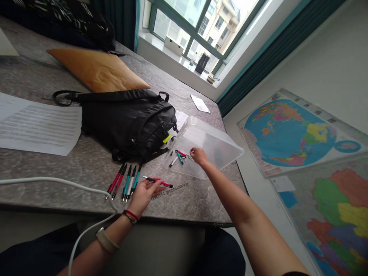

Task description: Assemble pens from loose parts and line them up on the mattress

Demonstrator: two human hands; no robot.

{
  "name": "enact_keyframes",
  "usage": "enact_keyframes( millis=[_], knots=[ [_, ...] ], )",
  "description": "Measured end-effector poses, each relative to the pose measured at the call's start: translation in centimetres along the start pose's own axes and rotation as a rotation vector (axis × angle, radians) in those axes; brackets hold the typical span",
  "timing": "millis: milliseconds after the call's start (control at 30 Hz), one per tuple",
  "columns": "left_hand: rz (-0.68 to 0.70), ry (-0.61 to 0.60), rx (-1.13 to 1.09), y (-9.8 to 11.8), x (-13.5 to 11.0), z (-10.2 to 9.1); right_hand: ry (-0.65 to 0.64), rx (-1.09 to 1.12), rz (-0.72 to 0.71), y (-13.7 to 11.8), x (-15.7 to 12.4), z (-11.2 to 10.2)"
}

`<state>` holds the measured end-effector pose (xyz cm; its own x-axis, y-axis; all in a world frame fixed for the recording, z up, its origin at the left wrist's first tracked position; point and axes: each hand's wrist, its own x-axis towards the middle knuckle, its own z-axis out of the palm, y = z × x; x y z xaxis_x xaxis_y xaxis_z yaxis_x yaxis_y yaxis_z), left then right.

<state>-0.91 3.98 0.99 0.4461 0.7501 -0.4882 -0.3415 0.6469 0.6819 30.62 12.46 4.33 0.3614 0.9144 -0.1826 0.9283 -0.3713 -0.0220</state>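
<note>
My left hand (147,193) pinches a red pen (161,182) with black ends just above the mattress (184,203). Beside that hand, several red, teal and white pens (123,182) lie in a rough row. A clear plastic box (212,140) appears to rest on its side, and a few loose pens (178,155) in red, teal and white are inside it. Reaching into the box, my right hand (198,156) has its fingers pinched together near those pens. Something thin and pale shows at its fingertips, too small to name.
A black backpack (129,124) lies behind the pen row, with a brown cushion (100,71) beyond it. Printed sheets (37,126) are on the left. A white cable (57,180) crosses the front left edge. Wall maps (290,130) hang at right.
</note>
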Motion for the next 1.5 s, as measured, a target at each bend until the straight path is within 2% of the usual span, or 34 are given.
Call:
enact_keyframes(
  millis=[100,167,367,633,867,1067,1500],
  knots=[
    [-0.027,-0.004,0.041,-0.4,-0.1,0.2,-0.029,-0.049,0.073,2.7,-1.2,0.2],
    [-0.071,0.011,0.024,-0.5,0.0,0.2,-0.07,-0.066,0.088,3.6,-1.7,0.6],
    [-0.151,0.077,-0.027,-0.9,0.4,-0.3,-0.13,-0.11,0.1,4.0,-1.6,1.0],
    [-0.151,0.092,-0.043,-1.1,0.7,0.0,-0.124,-0.243,0.115,5.4,-1.3,-1.2],
    [-0.131,0.064,-0.024,-0.8,0.7,0.4,-0.167,-0.311,0.018,4.3,-0.9,-0.8],
    [-0.134,0.049,-0.017,-0.8,0.7,0.3,-0.181,-0.338,-0.002,3.4,-0.5,0.0],
    [-0.108,0.045,-0.032,-1.3,1.0,0.1,-0.173,-0.342,-0.078,2.8,-0.8,0.0]
  ],
)
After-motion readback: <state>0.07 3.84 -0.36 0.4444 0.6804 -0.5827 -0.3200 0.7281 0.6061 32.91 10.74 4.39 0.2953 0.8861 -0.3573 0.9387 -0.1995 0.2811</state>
